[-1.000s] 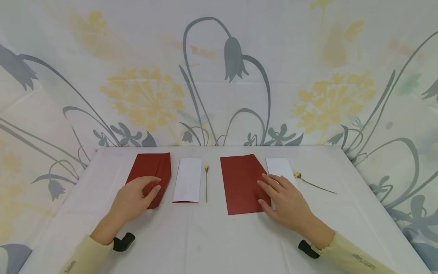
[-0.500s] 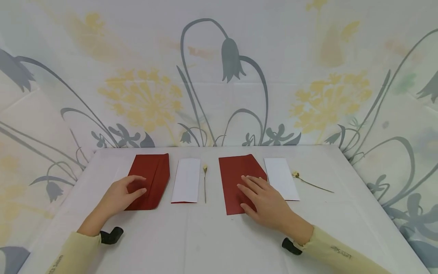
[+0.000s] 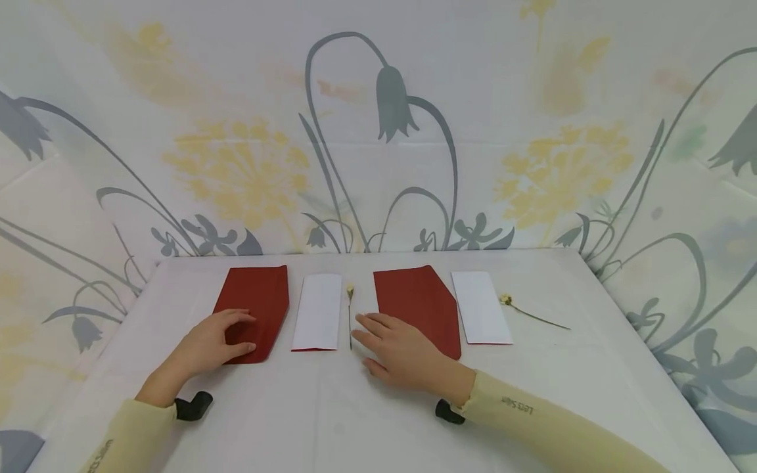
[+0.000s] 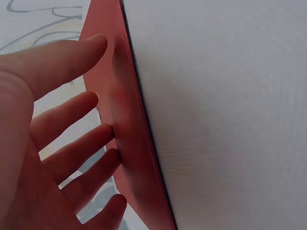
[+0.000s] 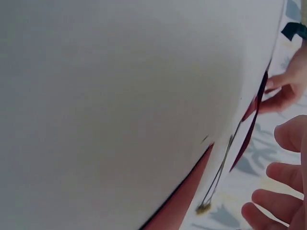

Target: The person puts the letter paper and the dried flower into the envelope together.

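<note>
Head view has the left hand (image 3: 208,343) with its fingers (image 3: 244,347) loosely curled, tips resting on the near end of the left red envelope (image 3: 255,307), nothing pinched. Right hand (image 3: 402,355) has fingers (image 3: 369,341) spread and fairly straight, lying flat on the white surface (image 3: 355,420) just beside the near end of the small dried flower (image 3: 350,314), covering the near left corner of the right red envelope (image 3: 421,305). That flower lies between the left white card (image 3: 318,311) and that right envelope. Further right of the flower: a second white card (image 3: 480,307), then another dried flower (image 3: 532,313).
</note>
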The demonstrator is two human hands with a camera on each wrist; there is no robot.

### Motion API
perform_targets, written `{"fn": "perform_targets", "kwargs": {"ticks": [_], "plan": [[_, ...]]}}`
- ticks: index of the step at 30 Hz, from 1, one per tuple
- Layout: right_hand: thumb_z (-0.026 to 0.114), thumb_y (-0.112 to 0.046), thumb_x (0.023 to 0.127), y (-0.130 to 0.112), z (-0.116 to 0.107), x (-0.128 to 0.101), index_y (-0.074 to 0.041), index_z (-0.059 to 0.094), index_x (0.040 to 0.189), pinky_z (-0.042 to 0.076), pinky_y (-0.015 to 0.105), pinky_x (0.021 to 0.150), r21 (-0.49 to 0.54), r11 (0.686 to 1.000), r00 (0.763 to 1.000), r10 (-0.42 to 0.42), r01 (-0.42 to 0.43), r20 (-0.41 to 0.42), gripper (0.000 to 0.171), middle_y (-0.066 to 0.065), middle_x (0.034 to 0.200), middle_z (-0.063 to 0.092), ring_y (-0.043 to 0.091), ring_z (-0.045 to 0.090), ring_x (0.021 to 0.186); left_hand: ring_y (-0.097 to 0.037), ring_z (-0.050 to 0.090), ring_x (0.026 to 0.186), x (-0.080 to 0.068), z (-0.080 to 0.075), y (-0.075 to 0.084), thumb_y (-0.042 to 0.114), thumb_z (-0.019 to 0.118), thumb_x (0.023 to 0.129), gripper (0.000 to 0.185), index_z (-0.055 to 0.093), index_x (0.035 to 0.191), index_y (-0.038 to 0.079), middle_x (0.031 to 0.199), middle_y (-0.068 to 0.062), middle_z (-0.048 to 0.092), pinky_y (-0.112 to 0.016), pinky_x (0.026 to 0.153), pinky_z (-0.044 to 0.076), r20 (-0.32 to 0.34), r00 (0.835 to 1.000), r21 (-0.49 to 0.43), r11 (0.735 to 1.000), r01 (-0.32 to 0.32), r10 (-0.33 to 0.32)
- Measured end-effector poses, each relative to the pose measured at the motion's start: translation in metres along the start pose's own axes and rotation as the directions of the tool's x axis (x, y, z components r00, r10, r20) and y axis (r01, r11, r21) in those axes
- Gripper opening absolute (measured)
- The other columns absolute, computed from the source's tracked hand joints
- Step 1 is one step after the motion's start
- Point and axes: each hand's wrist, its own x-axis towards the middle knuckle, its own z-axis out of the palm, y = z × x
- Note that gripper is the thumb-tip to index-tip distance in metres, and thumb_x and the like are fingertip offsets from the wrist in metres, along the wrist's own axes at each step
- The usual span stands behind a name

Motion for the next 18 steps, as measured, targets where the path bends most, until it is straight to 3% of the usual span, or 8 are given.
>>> {"fn": "perform_targets", "kwargs": {"ticks": [7,18], "plan": [[0.057,-0.037,0.100,-0.018,0.009,0.040,-0.015,0.054,0.142,0.032,0.032,0.114,-0.004,0.999,0.995,-0.050,0.050,0.085,0.048,0.009,0.152,0.045,0.023,0.043,0.138,-0.048,0.045,0.127,0.000,0.003,0.002,0.022,0.080,0.084,0.054,0.061,0.130,0.001,0.139,-0.025,0.050,-0.065,0.094,0.044,0.021,0.999,0.067,0.997,0.023,-0.025],[0.052,-0.038,0.103,-0.040,0.020,0.088,-0.017,0.050,0.146,0.027,0.025,0.115,0.060,0.994,0.983,-0.098,0.089,0.156,0.049,0.007,0.156,0.039,0.019,0.036,0.143,-0.048,0.046,0.123,0.000,0.007,0.004,0.019,0.079,0.085,0.055,0.059,0.133,0.000,0.135,-0.024,0.050,-0.064,0.091,0.047,0.018,1.000,0.086,0.996,0.010,-0.012]]}}
